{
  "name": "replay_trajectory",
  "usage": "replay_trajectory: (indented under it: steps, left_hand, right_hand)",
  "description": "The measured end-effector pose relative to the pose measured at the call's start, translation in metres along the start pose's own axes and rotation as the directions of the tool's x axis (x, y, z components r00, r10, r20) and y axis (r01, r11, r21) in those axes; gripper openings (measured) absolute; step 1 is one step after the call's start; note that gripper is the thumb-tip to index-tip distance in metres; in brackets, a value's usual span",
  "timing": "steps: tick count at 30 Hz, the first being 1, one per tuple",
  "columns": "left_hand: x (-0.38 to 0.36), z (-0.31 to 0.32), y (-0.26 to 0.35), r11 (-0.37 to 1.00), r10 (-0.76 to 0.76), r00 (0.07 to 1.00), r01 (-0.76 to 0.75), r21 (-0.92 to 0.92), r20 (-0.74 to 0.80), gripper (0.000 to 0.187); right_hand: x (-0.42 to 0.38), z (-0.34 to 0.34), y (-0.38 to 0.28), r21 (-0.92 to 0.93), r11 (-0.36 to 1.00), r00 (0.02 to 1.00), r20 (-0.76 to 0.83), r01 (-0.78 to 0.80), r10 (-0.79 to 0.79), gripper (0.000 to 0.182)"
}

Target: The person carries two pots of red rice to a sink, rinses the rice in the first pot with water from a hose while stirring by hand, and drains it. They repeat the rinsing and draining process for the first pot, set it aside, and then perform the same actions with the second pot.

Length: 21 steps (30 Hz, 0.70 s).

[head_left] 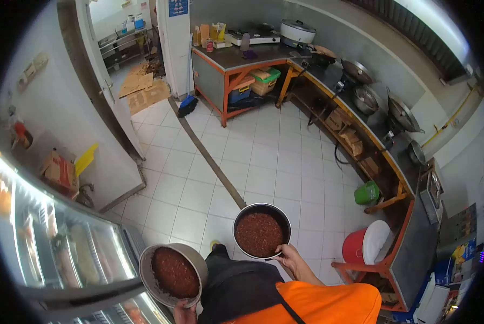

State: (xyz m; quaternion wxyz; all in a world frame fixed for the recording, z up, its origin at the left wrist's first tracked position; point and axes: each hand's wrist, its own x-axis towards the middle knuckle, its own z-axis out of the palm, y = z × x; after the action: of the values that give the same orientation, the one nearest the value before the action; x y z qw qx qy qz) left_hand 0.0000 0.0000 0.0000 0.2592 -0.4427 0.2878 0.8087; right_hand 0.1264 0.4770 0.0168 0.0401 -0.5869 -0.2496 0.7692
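Observation:
My right hand [291, 260] grips the near rim of a round dark-lined pot [287, 231], held out in front of my body. Reddish-brown grainy food [258, 234] fills its lower part. On the other side, my left hand [185, 313] is closed on the lower edge of a grey metal pot [194, 258], which tilts beside the lit display fridge. A similar dark red-brown mass [174, 271] lies inside that one. Both pots are apart from each other, above the tiled floor. Some fingers of each hand are hidden under the pots.
A glass-front fridge [64, 243] stands close on my left. Along the right wall runs a counter [380, 116] with several woks. A red bucket [354, 245] and a green bin [367, 193] stand beneath it. Ahead are a blue broom [187, 106], an open door [104, 75] and flattened cardboard [147, 96].

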Motion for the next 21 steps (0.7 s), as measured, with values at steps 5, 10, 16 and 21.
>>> replay_trajectory:
  steps: [5,10,16,21]
  left_hand:
    - [0.039,0.222,0.08,0.959,0.091,0.967,-0.15,0.242,0.239,0.036]
    - [0.106,0.401,0.129,0.944,0.092,0.957,-0.172,0.281,0.277,0.059]
    - [0.198,0.584,0.176,0.936,0.127,0.982,-0.166,0.311,0.142,0.038]
    - [0.28,0.699,0.224,0.956,0.144,0.971,-0.187,0.224,0.192,0.031]
  right_hand:
    - [0.028,0.129,-0.088,0.064,0.995,0.996,-0.05,0.078,-0.075,0.048]
    - [0.097,0.239,-0.181,0.133,0.977,0.986,-0.011,0.167,-0.167,0.036]
    - [0.212,0.396,-0.313,0.123,0.984,0.991,0.017,0.128,-0.131,0.021]
    - [0.293,0.554,-0.431,0.0,0.995,0.989,0.112,0.095,-0.095,0.022]
